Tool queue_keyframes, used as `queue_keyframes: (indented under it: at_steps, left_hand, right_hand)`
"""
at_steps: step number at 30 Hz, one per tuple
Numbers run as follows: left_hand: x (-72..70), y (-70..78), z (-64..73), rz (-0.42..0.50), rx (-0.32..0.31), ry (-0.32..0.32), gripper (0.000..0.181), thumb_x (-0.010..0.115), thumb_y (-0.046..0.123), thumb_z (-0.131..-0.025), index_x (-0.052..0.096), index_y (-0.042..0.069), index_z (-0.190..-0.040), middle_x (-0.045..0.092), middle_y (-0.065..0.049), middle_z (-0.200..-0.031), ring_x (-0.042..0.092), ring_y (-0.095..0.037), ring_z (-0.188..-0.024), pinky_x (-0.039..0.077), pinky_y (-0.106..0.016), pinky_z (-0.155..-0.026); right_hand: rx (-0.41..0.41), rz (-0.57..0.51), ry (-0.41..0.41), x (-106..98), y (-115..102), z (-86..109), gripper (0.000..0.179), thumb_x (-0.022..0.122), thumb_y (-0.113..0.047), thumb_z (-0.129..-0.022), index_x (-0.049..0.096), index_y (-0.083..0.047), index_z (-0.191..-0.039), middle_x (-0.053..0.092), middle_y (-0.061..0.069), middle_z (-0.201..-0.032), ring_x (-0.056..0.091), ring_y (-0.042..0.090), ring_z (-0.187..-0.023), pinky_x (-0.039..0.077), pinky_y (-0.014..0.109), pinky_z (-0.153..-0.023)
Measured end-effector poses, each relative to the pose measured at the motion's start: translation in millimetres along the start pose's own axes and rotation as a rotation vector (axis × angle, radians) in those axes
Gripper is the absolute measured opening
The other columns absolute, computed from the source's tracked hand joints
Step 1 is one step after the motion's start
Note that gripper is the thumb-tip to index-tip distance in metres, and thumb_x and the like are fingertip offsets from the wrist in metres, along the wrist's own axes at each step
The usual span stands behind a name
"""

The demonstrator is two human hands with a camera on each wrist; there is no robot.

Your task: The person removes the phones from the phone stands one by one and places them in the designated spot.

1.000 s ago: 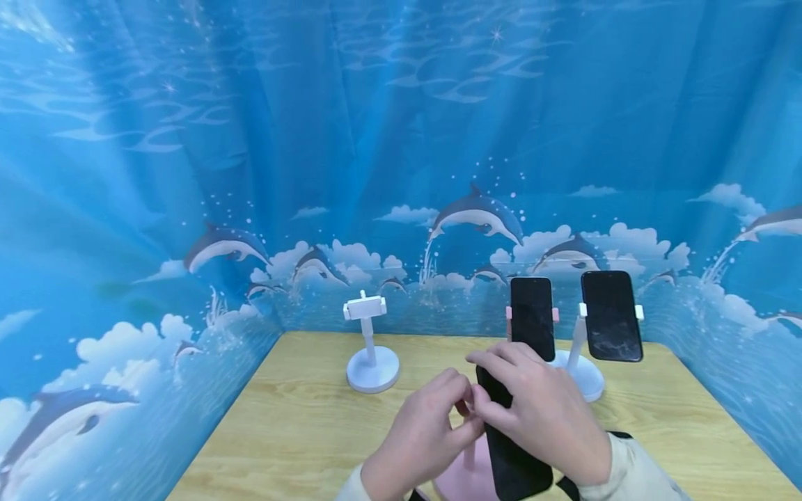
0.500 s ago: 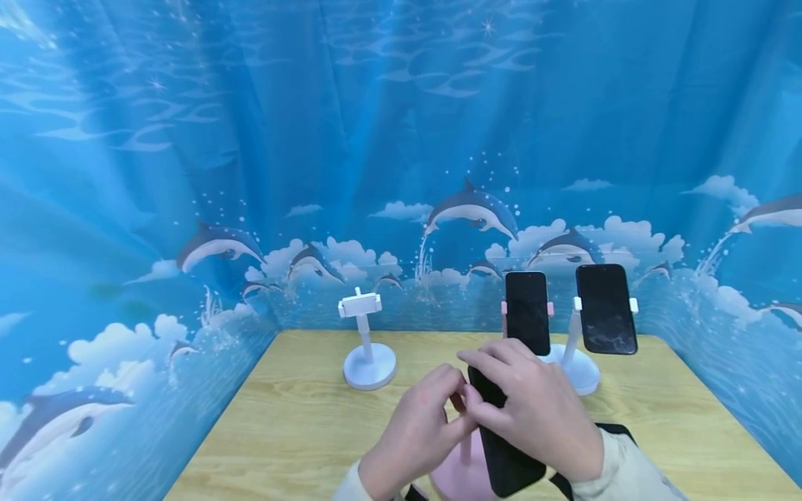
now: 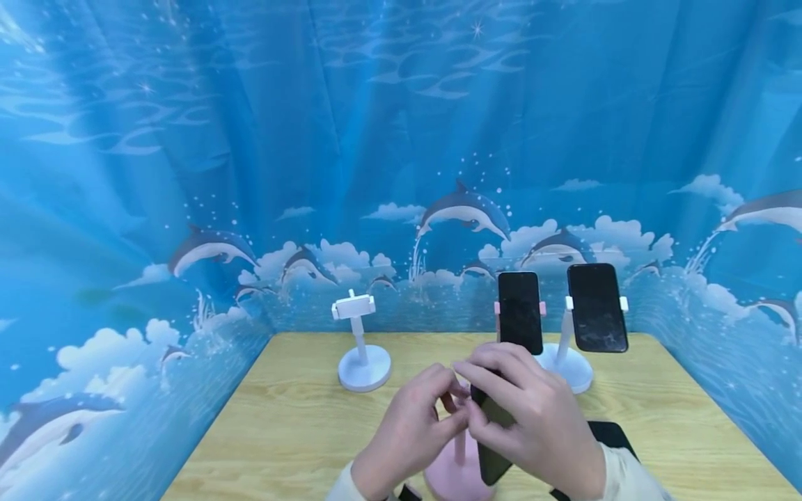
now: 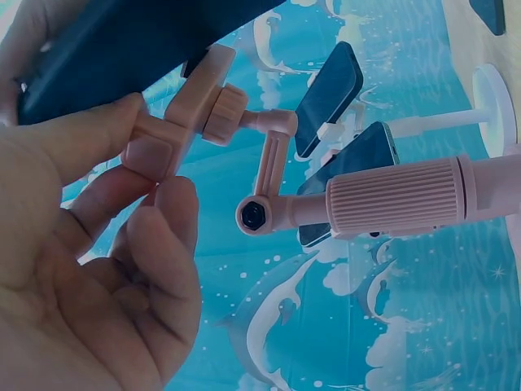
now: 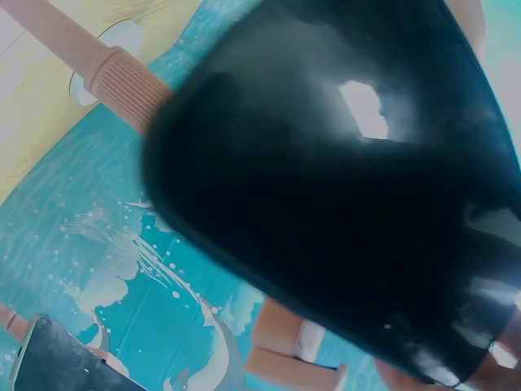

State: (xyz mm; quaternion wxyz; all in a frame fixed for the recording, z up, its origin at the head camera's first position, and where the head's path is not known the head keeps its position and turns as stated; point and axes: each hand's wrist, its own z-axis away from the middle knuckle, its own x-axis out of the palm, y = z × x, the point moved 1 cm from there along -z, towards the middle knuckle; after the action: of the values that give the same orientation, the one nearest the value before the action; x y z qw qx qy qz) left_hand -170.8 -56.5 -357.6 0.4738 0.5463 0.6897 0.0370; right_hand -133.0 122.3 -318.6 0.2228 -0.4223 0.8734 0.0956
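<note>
A pink phone stand stands at the front; its round base (image 3: 459, 479) shows below my hands in the head view. My left hand (image 3: 410, 428) pinches one end of the stand's pink clamp (image 4: 189, 106) between thumb and finger. My right hand (image 3: 532, 417) holds a dark smartphone (image 5: 326, 179) by its edges, tilted against the clamp. In the left wrist view the phone (image 4: 138, 57) lies over the clamp's upper side. Whether it sits fully between both clamp ends is hidden. Below the clamp, the stand's jointed arm and ribbed collar (image 4: 395, 195) are visible.
A white stand (image 3: 365, 367) with a bare holder is at the back left. At the back right, a phone (image 3: 520, 313) in a pink holder stands beside another phone (image 3: 598, 307) on a white stand. One more dark phone (image 3: 610, 438) lies by the right sleeve.
The phone in my right hand has tilted, its near end rising and shifting slightly left. My left fingers remain at the clamp. The head view has drifted a little to the right.
</note>
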Motion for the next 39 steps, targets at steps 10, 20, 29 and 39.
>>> queue_keyframes:
  at_steps: [10, 20, 29, 39]
  left_hand:
    - [-0.2, 1.1, -0.3, 0.053, -0.067, -0.058, 0.016, 0.072, 0.035, -0.098, 0.062, 0.024, -0.093, 0.059, 0.011, -0.091, 0.057, 0.003, -0.08, 0.05, -0.018, -0.063]
    - [0.5, 4.0, -2.3, 0.069, -0.114, -0.086, 0.016, 0.074, 0.032, -0.097, 0.063, 0.022, -0.094, 0.062, 0.009, -0.095, 0.058, 0.004, -0.08, 0.053, -0.018, -0.07]
    - [-0.5, 2.9, -2.3, 0.079, -0.126, -0.101, 0.017, 0.074, 0.035, -0.097, 0.062, 0.022, -0.093, 0.063, 0.008, -0.096, 0.058, 0.002, -0.08, 0.054, -0.021, -0.07]
    - [-0.8, 3.1, -1.9, 0.074, -0.131, -0.092, 0.018, 0.074, 0.034, -0.096, 0.062, 0.023, -0.092, 0.061, 0.012, -0.094, 0.058, 0.001, -0.08, 0.054, -0.022, -0.07]
  right_hand:
    - [-0.114, -0.054, 0.189, -11.7, -10.5, 8.7, 0.03, 0.059, -0.028, -0.101, 0.078, -0.006, -0.11, 0.073, 0.009, -0.103, 0.066, 0.025, -0.1, 0.051, 0.018, -0.098]
    - [-0.242, -0.133, 0.604, -24.2, -9.9, 20.8, 0.028, 0.07, -0.018, -0.094, 0.075, 0.009, -0.088, 0.072, 0.023, -0.085, 0.068, 0.029, -0.089, 0.052, 0.021, -0.096]
    - [-0.121, -0.083, 0.621, -56.0, 19.2, 47.3, 0.031, 0.068, -0.017, -0.096, 0.073, 0.014, -0.093, 0.07, 0.024, -0.09, 0.067, 0.015, -0.1, 0.048, 0.016, -0.096]
    - [0.265, 0.379, 0.008, -81.1, 112.9, 133.6, 0.04, 0.06, -0.036, -0.092, 0.079, -0.006, -0.113, 0.067, 0.004, -0.087, 0.052, 0.011, -0.073, 0.04, 0.018, -0.051]
